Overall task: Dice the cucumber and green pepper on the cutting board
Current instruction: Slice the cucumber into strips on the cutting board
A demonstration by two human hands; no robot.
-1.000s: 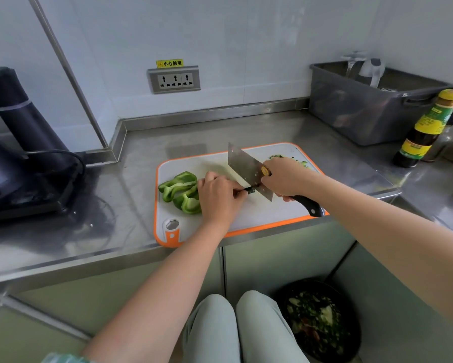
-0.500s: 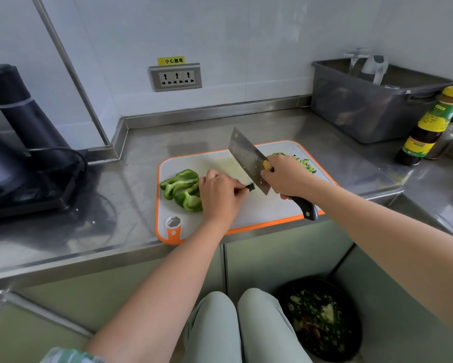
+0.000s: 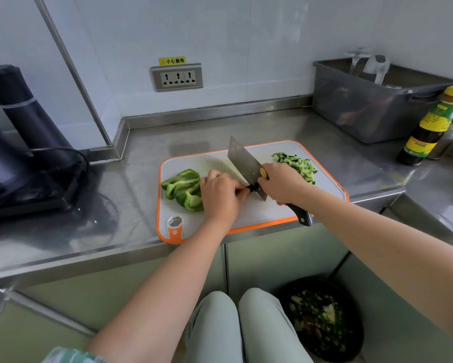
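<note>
Right hand (image 3: 283, 184) grips the knife (image 3: 243, 163); left hand (image 3: 222, 195) pinches a stub (image 3: 252, 188) at its blade. Pepper (image 3: 184, 189) lies beside the left, dice (image 3: 296, 165) beyond the right.

white wall (image 3: 246, 35), steel counter (image 3: 63, 231), wall socket (image 3: 177, 77)

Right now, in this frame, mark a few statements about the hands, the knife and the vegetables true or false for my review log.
1. The right hand grips the cleaver. True.
2. Green pepper pieces lie left of the left hand. True.
3. The pepper is already diced. False: it is in large pieces.
4. The left hand lies flat and empty. False: its fingers pinch a small dark piece beside the blade.
5. Diced cucumber lies on the cutting board. True.
</note>
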